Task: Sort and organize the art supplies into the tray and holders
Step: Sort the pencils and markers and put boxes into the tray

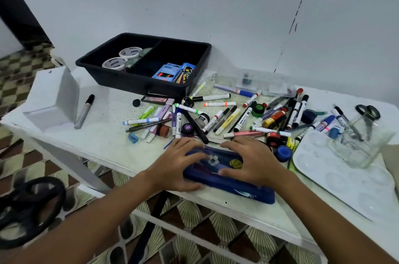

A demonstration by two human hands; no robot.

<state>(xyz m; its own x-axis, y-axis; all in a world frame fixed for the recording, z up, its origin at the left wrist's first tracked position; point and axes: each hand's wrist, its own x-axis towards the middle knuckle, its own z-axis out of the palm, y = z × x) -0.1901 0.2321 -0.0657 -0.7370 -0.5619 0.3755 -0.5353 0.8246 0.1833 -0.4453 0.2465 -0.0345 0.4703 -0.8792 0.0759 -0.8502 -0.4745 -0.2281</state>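
White table against a pale wall, patterned floor tiles below. Near edge, centre: blue pencil case, lying flat, long axis running left-far to right-near. My left hand grips its left end, fingers curled over the top. My right hand grips its middle, fingers over the far edge, thumb on the lid. Just beyond the case: loose heap of markers, pens and small paint pots, spread across the table centre. Far left: black divided tray holding two tape rolls and a blue box. Right: glass jar standing on a white palette, scissors in it. Left: white box, grey marker beside it.
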